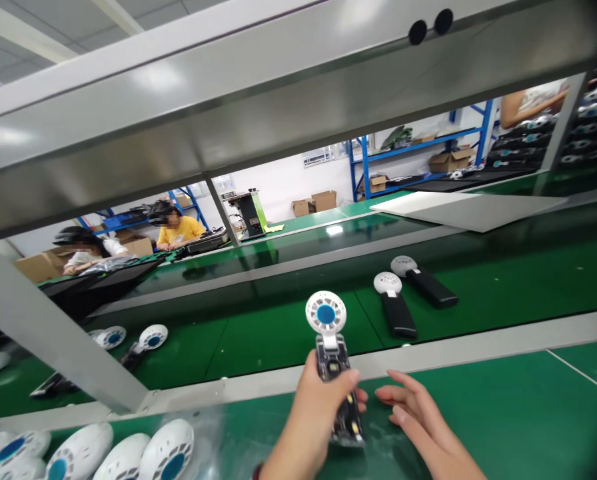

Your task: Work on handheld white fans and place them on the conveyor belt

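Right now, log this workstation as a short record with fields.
left hand: grips a small fan by its open handle, white head up
right hand: open, holds nothing, low over the green bench, just right of the fan
belt: two black-handled fans lying flat
lower left: loose white fan heads
background: seated people
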The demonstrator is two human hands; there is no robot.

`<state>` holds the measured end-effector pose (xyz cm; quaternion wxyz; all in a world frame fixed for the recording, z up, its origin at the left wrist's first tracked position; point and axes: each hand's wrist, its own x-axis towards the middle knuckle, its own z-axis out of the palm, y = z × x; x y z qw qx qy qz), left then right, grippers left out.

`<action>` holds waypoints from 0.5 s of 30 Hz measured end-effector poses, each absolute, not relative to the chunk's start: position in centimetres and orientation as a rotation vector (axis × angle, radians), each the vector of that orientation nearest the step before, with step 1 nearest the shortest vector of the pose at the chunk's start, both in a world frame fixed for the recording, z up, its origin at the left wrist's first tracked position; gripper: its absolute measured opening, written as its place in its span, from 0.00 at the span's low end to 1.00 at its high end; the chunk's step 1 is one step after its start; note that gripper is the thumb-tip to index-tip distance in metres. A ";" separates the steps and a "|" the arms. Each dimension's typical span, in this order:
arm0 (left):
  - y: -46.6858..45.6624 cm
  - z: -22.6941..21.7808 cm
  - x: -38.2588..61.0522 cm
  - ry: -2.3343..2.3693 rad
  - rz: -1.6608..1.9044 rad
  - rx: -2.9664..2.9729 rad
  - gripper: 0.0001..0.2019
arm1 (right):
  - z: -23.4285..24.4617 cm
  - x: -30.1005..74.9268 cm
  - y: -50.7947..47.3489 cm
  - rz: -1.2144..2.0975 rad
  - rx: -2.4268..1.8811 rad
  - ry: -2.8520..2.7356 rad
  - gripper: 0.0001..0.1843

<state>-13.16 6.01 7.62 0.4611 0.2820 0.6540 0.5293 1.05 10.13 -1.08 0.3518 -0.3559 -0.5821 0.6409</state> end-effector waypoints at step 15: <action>-4.3 6.0 -10.7 1.959 1.370 0.625 0.42 | 0.3 1.2 10.1 1.535 -0.934 -1.672 0.27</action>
